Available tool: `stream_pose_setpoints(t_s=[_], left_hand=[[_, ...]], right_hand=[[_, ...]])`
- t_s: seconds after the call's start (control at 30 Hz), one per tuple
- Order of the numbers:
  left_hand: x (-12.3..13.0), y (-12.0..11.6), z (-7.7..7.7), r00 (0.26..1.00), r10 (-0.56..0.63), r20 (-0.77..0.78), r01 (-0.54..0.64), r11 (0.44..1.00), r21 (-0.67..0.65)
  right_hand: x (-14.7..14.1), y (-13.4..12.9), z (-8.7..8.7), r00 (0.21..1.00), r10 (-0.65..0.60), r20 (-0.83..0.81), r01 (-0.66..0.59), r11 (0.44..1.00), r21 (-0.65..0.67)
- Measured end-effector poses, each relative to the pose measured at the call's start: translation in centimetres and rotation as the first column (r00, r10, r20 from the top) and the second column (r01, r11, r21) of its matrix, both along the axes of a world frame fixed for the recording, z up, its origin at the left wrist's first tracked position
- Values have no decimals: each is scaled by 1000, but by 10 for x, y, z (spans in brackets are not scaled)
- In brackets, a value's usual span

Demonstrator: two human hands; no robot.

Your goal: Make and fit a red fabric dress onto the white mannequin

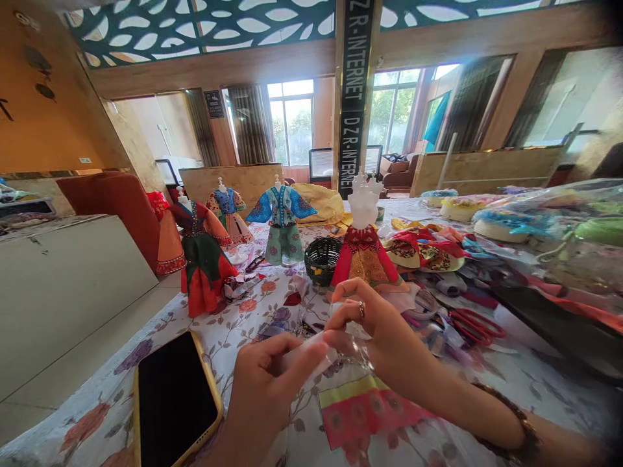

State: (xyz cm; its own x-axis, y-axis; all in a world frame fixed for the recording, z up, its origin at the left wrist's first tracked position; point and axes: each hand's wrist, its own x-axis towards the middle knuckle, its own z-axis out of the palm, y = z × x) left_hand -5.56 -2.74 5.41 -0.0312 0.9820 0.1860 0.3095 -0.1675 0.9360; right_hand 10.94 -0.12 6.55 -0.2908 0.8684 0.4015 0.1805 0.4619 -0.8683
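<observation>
My left hand (265, 379) pinches a whitish, see-through piece of plastic (315, 355) between thumb and fingers. Meeting it from the right, my right hand (377, 324), with a ring on one finger, has its fingers curled at the same piece. Clear, shiny film (359, 353) hangs just under the right fingers; whether it is one piece with the plastic I cannot tell. Below the hands lies a flat strip of red patterned cloth (357, 418) with a yellow-green edge. A phone (178, 395) in a yellow case rests left of my left hand.
Small dressed doll forms stand behind, including a red and green dress (202, 253), a blue outfit (281, 220) and a red-gold gown (365, 259). Between them sits a dark woven basket (322, 261). Red-handled scissors (474, 327) lie among fabric scraps on the right of the flowered tablecloth (248, 363).
</observation>
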Motion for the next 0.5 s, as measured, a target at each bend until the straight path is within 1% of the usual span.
stream_pose_setpoints(t_s=[0.07,0.1,0.2,0.3,0.4,0.5], left_hand=[[2,0,3,995,22,-96,-17,998,54],[3,0,4,993,32,-116,-24,997,71],[4,-2,5,995,19,-99,-14,999,44],[3,-3,2,998,17,-62,-16,1000,23],[3,-3,-2,997,33,-70,-29,998,53],[3,-3,-3,993,68,-100,-57,992,114]], right_hand=[[0,0,0,1000,12,-13,-12,1000,-10],[-1,0,0,1000,14,-21,-15,1000,-23],[-1,-1,1,999,18,-37,-20,999,-45],[-1,-2,1,1000,-8,-23,8,1000,-1],[-2,-4,1,999,-33,-1,33,999,40],[-3,-7,1,998,-55,25,54,996,67]])
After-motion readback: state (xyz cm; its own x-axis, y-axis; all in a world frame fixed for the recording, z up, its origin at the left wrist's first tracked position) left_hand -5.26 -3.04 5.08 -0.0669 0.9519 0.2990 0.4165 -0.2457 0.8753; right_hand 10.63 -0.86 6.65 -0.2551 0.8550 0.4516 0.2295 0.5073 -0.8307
